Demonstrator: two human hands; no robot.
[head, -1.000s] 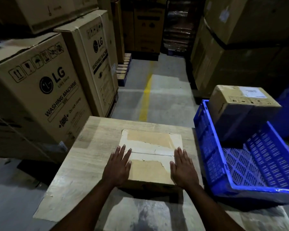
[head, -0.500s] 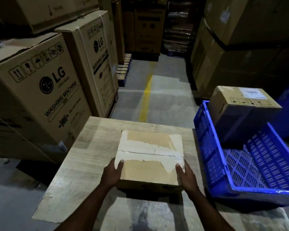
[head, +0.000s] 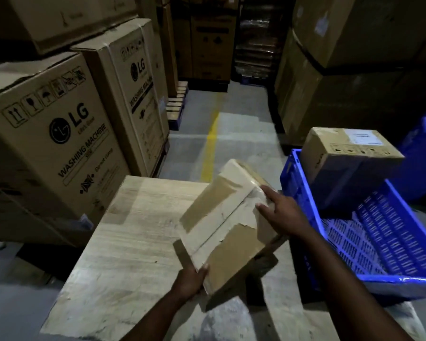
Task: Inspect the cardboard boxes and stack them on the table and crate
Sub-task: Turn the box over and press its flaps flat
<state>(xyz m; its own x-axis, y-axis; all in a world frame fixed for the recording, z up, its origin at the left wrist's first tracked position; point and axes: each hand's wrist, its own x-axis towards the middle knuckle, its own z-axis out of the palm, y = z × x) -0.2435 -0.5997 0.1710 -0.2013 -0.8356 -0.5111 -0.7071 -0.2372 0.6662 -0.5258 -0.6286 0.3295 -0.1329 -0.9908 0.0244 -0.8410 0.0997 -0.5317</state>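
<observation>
A person's left grip (head: 190, 281) clasps the near corner of a cardboard box (head: 221, 225), thumb pressed on the top face and fingers tucked out of sight underneath. The right grip (head: 280, 216) holds the box's right edge, one finger stretched along the taped seam and the thumb on the top face; the rest of its fingers are hidden behind the side.

Held between the two, the box is tilted over the right half of a pale wooden tabletop (head: 133, 230), far end raised and turned toward the right, and its shadow falls on the wood below. Strips of pale tape run the length of the top face, and the paper skin is torn near the right edge.

Just right of the tabletop sits a blue slatted plastic crate (head: 303, 193). A second box (head: 349, 163), bearing a white label and handling marks, leans in its far corner.

Tall cartons (head: 59, 134) printed "LG Washing Machine" stand stacked at left, and more brown cartons rise at right. Between them a concrete floor (head: 244, 148) with a yellow line (head: 210, 148) runs back toward a wooden pallet (head: 177, 104) and dim stacks beyond.
</observation>
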